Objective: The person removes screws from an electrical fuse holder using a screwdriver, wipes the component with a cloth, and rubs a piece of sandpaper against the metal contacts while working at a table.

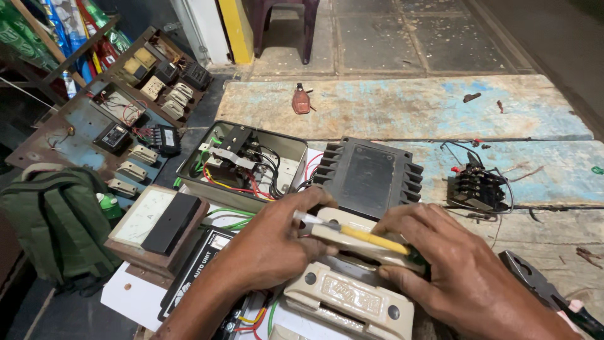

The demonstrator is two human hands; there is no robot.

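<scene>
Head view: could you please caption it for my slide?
Left hand steadies a cream fuse carrier; right hand works a yellow screwdriver.

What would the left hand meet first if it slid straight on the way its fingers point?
Probably the right hand: the left hand points rightward along the cream ceramic fuse carrier and yellow-handled screwdriver that both hands grip. Depth is unclear.

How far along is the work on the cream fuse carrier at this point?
Already done: the grey box stands open with its wiring exposed, and the black finned cover lies apart on the bench. In hand: the left hand steadies a cream fuse carrier while the right hand works a yellow-handled screwdriver on it. Left: the cream base below sits without it; pliers lie unused.
</scene>
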